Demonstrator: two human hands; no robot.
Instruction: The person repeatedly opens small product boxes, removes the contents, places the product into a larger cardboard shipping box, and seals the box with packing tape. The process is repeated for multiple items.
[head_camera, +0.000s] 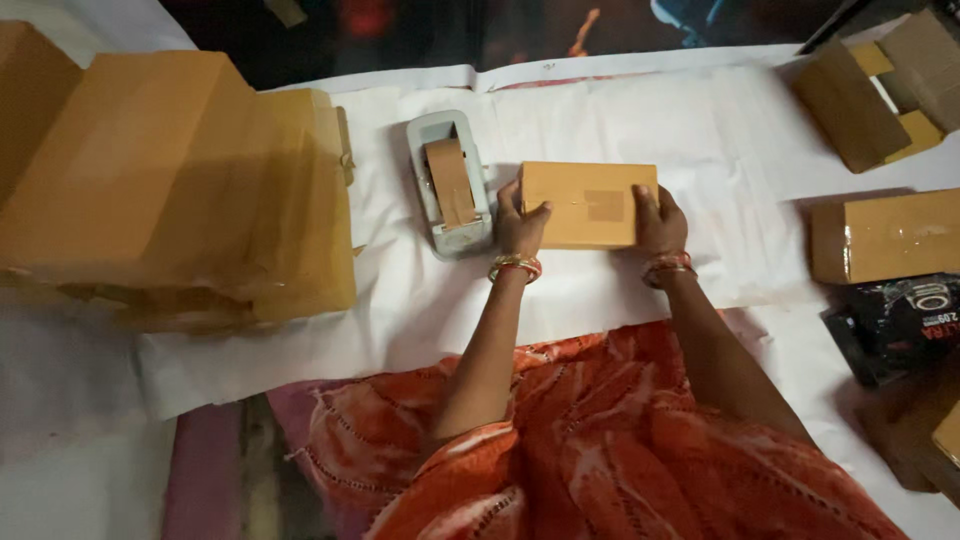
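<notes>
Head view shows a small brown cardboard box (588, 204) lying flat on the white paper sheet (700, 130) straight ahead of the person, pinned from both ends so it cannot slide. The left hand (520, 220) wraps its left end, thumb on top; the right hand (658, 218) clamps the right end likewise, both forearms reaching forward, bangled wrists low. A grey tape dispenser (450, 185) with brown tape sits just beside the left hand, within easy reach. A patch on the lid is probably tape. Stacked cartons (170, 190) stand at left.
</notes>
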